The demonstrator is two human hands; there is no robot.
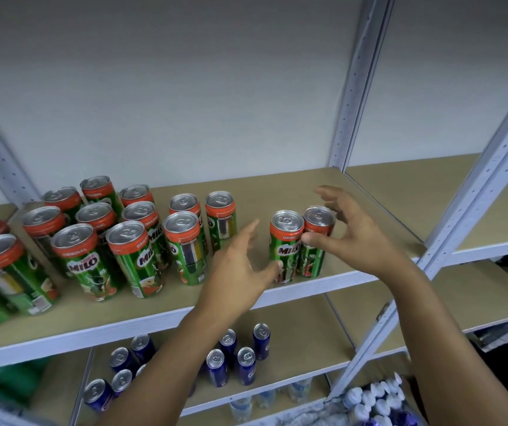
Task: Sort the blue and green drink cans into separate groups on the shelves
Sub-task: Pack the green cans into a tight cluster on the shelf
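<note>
My right hand [343, 232] is spread, fingers loosely curved over the top of the far Milo can [314, 241] of a pair; my thumb tip touches the near Milo can [285, 245] just below its orange band. I cannot tell whether the fingers touch the far can. My left hand [240, 269] is open, fingers extended toward the far side, its thumb tip against the lower left side of the near can. Both forearms reach up from the near edge, over the upper shelf [277, 295]. The pair stands upright, touching, near the shelf's front edge, between my hands. The main group of green Milo cans [117, 238] stands to the left on the same shelf. Blue cans [231, 355] stand on the lower shelf [308, 364], beneath my arms.
</note>
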